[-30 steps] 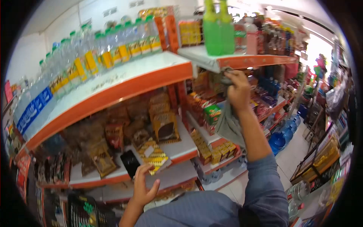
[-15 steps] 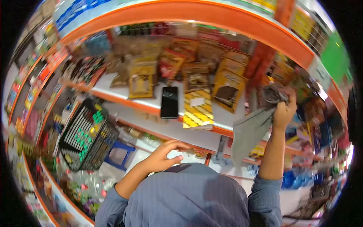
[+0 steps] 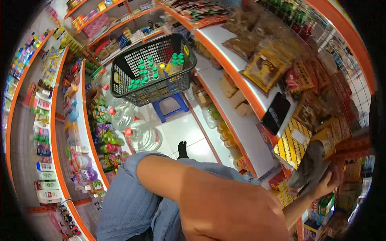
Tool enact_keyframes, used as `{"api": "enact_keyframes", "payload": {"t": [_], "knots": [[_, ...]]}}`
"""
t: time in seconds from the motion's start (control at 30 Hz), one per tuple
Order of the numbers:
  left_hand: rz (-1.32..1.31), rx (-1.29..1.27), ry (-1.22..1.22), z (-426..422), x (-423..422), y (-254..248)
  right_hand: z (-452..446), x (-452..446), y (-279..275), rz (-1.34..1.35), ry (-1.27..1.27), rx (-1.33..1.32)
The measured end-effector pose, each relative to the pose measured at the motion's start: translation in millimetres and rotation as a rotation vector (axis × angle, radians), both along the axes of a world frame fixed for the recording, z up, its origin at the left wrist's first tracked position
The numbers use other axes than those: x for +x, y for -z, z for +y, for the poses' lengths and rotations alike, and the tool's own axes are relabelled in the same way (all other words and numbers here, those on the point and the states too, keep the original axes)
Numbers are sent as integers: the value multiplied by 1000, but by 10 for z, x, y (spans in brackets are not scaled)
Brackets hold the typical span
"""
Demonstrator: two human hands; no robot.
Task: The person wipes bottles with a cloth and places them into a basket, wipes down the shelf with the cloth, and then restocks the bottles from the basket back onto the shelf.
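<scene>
Beside the shelf at the right, my right hand (image 3: 324,185) is closed around a dark grey cloth (image 3: 307,166), which bunches up at the shelf edge. The cloth lies next to a yellow-and-black striped book (image 3: 294,141). Close to the camera, my left hand (image 3: 241,211) crosses in front of my body; its fingers are smeared and partly hidden. A black phone (image 3: 276,113) rests on the shelf near the striped book. Behind the phone are yellow-brown packets (image 3: 267,66) and a red packet (image 3: 298,76).
A black plastic basket (image 3: 155,93) with green-capped bottles (image 3: 149,72) stands above a blue stool (image 3: 173,106). Large clear water bottles (image 3: 142,136) stand on the floor at the left. Orange-edged shelves (image 3: 60,160) full of goods line both sides.
The view has swung left, bringing the basket and left shelves nearer the middle. My right hand has lowered the cloth to the shelf edge. My left arm has come up across my body.
</scene>
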State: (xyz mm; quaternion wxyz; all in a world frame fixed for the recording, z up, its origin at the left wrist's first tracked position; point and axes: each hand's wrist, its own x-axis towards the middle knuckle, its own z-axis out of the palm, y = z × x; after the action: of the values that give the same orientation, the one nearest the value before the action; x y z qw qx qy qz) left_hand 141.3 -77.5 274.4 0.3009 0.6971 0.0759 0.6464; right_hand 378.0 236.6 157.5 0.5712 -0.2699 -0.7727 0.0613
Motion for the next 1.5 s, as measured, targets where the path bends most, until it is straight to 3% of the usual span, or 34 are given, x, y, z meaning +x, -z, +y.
{"api": "enact_keyframes", "payload": {"t": [0.07,0.17,0.23,0.27,0.3,0.33,0.37,0.4,0.43,0.47,0.5,0.53,0.57,0.6,0.63,0.7,0.73,0.77,0.83,0.87,0.9,0.97,1.0,1.03,1.07,1.1,1.13,1.27,1.33,1.43,1.5], "knots": [[231,110,-180,-142,-97,61,-361,-273,-173,-33,24,102],[155,103,-256,-454,-509,64,-712,-787,-222,191,-426,60],[184,-55,-227,-636,-828,333,-980,-1123,-222,68,-758,2],[-13,-322,-436,-815,-879,528,-1189,-1315,-177,-2,-866,-169],[216,-763,-376,-961,-1219,840,-1386,-1502,-116,-84,-970,-338],[220,-1002,-557,-1095,-1344,1132,-1512,-1697,-48,-206,-1095,-453],[404,-1213,-812,-1322,-1500,1692,-1626,-1914,33,-337,-1211,-566],[855,-1740,-847,-1613,-1617,2227,-1790,-2143,119,-465,-1226,-689],[936,-2124,-703,-1979,-1643,2742,-1910,-2366,255,-596,-1232,-812],[890,-2337,-677,-2397,-1581,3264,-1931,-2527,560,-718,-1219,-1069],[721,-2337,-318,-3003,-1601,4710,-1937,-2649,994,-838,-1185,-1327],[656,-2028,-518,-3293,-1444,4576,-1874,-2725,1513,-913,-1206,-1285],[660,-2144,-704,-3468,-1316,4604,-1782,-2762,2031,-986,-1221,-1242],[648,-2133,-709,-3462,-1414,4414,-1717,-2691,2551,-1104,-1110,-1143],[409,-2239,-571,-3432,-1514,4060,-1673,-2691,2957,-1212,-994,-1047],[-90,-2384,-262,-3424,-1678,3602,-1664,-2924,3257,-1294,-979,-1040],[31,-2216,-212,-3661,-1726,4214,-1629,-2952,3393,-1365,-965,-1043],[26,-2214,-199,-3655,-1811,4206,-1564,-2967,3541,-1432,-952,-1047],[746,-2181,-247,-3680,-2162,4063,-1490,-3089,3873,-1551,-934,-1063],[728,-2168,-455,-3743,-2144,4049,-1259,-2988,4003,-1617,-921,-1074],[724,-2170,-434,-3785,-2173,4027,-1693,-3563,4163,-1685,-907,-1085],[906,-1991,-499,-3838,-2373,3931,-2233,-4378,3039,-2067,-967,-751],[698,-1959,-626,-3779,-2496,3620,-2317,-4549,2810,-1738,-1212,-1074],[228,-1700,-901,-3852,-2516,3691,-2393,-4698,2608,-1354,-1412,-1363],[-148,-1725,-942,-3768,-2610,3501,-2557,-4914,2174,-1355,-1386,-1446],[-351,-1603,-877,-3674,-2763,3230,-2697,-5139,1788,-1354,-1359,-1531],[-280,-1563,-877,-3666,-2897,3276,-2720,-5321,1646,-1360,-1358,-1487],[-368,-1519,-1057,-3334,-3366,2694,-2845,-6047,1507,-1170,-1431,-1394],[-521,-1392,-1168,-3203,-3564,2579,-2908,-6436,1630,-1172,-1429,-1364],[-498,-1403,-1287,-3101,-3839,2605,-3013,-6955,1995,-1119,-1444,-1289],[-512,-1450,-1313,-3070,-4047,2605,-3145,-7224,2168,-971,-1410,-701]]}}
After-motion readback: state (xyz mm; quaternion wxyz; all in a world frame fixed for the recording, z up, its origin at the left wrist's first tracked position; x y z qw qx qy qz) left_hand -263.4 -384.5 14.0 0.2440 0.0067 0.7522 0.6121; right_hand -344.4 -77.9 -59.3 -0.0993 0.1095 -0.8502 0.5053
